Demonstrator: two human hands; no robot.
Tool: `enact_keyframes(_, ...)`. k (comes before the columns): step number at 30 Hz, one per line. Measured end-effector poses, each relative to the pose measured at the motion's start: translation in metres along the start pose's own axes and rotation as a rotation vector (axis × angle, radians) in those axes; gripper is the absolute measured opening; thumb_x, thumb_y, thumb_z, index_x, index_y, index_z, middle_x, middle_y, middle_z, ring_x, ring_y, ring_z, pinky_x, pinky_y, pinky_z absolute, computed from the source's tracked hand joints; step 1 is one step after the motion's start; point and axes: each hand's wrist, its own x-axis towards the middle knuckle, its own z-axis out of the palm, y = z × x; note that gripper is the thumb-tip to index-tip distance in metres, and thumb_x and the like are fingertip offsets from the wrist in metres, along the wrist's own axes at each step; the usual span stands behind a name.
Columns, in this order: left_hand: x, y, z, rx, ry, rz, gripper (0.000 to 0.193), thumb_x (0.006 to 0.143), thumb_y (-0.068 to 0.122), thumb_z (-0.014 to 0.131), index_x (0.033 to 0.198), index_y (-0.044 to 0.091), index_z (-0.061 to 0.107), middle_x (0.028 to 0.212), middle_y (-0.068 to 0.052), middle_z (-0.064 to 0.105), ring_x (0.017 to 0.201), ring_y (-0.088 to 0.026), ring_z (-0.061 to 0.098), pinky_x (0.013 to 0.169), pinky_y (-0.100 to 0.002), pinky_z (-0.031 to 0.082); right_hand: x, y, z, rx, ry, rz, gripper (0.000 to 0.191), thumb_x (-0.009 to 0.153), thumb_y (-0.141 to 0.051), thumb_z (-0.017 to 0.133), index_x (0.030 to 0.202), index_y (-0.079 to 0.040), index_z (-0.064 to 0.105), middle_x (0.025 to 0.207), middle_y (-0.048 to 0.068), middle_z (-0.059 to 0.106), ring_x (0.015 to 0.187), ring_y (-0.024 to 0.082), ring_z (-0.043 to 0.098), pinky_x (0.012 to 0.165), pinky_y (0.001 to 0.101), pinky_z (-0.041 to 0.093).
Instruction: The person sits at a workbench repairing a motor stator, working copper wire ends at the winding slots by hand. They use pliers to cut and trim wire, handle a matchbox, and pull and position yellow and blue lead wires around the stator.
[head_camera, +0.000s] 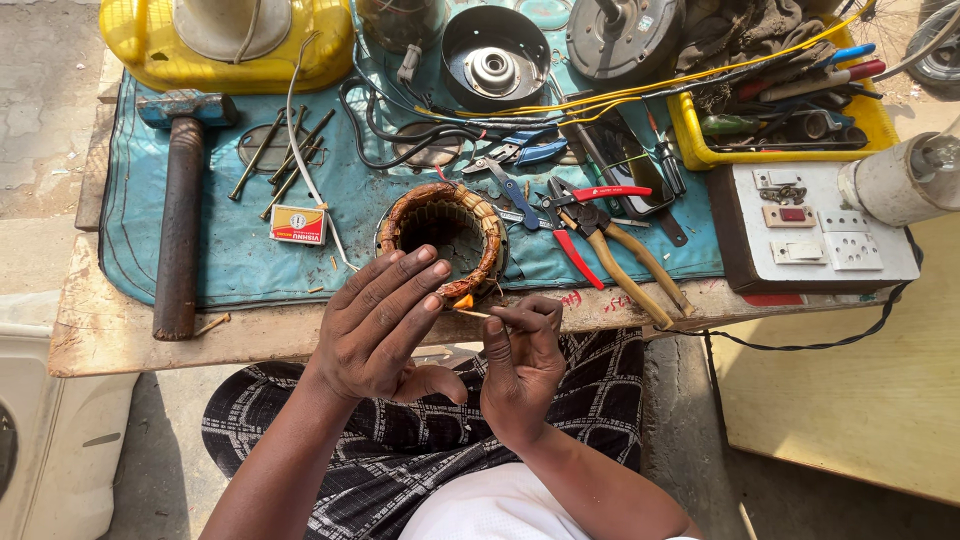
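Note:
A round motor stator (443, 238) wound with copper wire lies on a blue mat (200, 250) near the front edge of a worn wooden table (110, 335). My left hand (385, 325) is flat, its fingertips resting on the stator's near rim. Beside it, my right hand (520, 365) pinches a thin stick (470, 313) whose tip meets the stator's near edge, where a small orange bit (463, 300) shows.
A hammer (180, 215), long bolts (285, 155), a small box (298, 224), several pliers and cutters (600, 225), black cables and motor housings (495, 55) crowd the mat. A yellow tray (870, 120) of tools and a white switchboard (815, 235) sit at right.

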Motion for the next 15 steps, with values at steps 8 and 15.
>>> enact_keyframes(8,-0.016,0.005,-0.012,0.067,0.037,-0.009,0.087,0.095,0.076,0.058,0.141,0.004,0.045,0.134,-0.019,0.064,0.131,-0.036,0.062,0.115,-0.051,0.047,-0.011,-0.011,-0.020,0.181,0.037,0.077,0.009,0.102,-0.001,0.066,0.110,-0.003,0.069,0.118,0.005,0.047,0.089,0.005,0.048,0.071,0.0188,0.044)
enact_keyframes(15,-0.060,0.032,-0.029,0.126,0.217,-0.197,0.081,0.099,0.074,0.046,0.138,0.003,0.043,0.128,-0.021,0.065,0.127,-0.036,0.064,0.113,-0.053,0.050,0.023,-0.052,-0.129,0.615,-0.001,0.029,0.010,0.106,-0.010,0.070,0.114,-0.005,0.071,0.107,0.007,0.057,0.092,0.016,0.053,0.087,0.0339,0.043)
